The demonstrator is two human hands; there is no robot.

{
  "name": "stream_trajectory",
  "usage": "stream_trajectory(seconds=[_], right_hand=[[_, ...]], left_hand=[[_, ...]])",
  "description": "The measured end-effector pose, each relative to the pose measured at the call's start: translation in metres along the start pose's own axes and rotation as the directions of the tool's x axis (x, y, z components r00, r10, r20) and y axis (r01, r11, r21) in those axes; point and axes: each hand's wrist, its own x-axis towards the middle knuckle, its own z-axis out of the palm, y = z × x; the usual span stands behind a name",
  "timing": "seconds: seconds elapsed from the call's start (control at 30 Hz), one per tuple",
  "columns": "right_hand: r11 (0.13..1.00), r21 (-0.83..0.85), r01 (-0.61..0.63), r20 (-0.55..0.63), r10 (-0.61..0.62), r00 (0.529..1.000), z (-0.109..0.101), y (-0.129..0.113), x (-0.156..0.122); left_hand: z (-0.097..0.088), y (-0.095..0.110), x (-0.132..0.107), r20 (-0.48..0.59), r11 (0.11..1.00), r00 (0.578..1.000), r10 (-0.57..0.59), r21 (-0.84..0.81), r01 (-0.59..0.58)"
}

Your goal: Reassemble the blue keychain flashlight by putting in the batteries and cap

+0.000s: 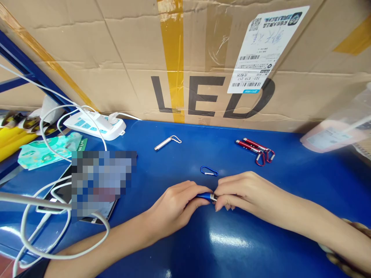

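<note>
My left hand (179, 200) is closed round a small blue penlight (205, 196), most of which its fingers hide. At the penlight's silver end my right hand (237, 191) pinches with thumb and fingers; whether a separate small part sits in that pinch cannot be made out. Just beyond both hands lies a loose blue carabiner (209, 171) on the blue table (232, 247). Farther back, a silver penlight (163, 144) rests with its carabiner attached. Two red penlights (251, 146) with red carabiners lie side by side at the back right.
A large cardboard box (124, 58) marked LED walls off the back. At left are a white power strip (95, 125), loops of white cable (72, 255), a green tissue pack (49, 148) and a phone (113, 210) with a blurred-out screen. A pinkish translucent container (327, 135) stands at right.
</note>
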Motion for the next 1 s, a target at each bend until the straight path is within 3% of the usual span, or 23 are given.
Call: stream_trajectory(seconds=[0.3,0.57,0.77,0.87,1.0], right_hand=[[0.998,-0.031,-0.064,0.082,0.066,0.994,-0.002,-0.01,0.002],[0.989,-0.135,-0.057,0.057,0.065,0.996,0.001,-0.016,0.001],[0.974,-0.226,-0.025,-0.079,0.007,0.997,0.008,-0.015,0.001],[0.959,-0.283,-0.029,-0.155,-0.016,0.988,0.015,-0.013,0.0],[0.982,-0.172,-0.074,-0.167,0.046,0.985,0.022,-0.012,0.001]], left_hand=[[0.001,-0.001,-0.003,0.089,0.988,0.988,0.126,0.078,-0.133],[0.006,0.003,-0.005,-0.001,0.99,0.991,0.133,0.044,-0.133],[0.009,0.004,-0.005,-0.131,0.994,0.986,0.099,0.063,-0.092],[0.009,0.003,-0.006,-0.134,0.992,0.986,0.098,0.093,-0.086],[0.01,0.003,-0.008,-0.14,0.991,0.985,0.102,0.1,-0.088]])
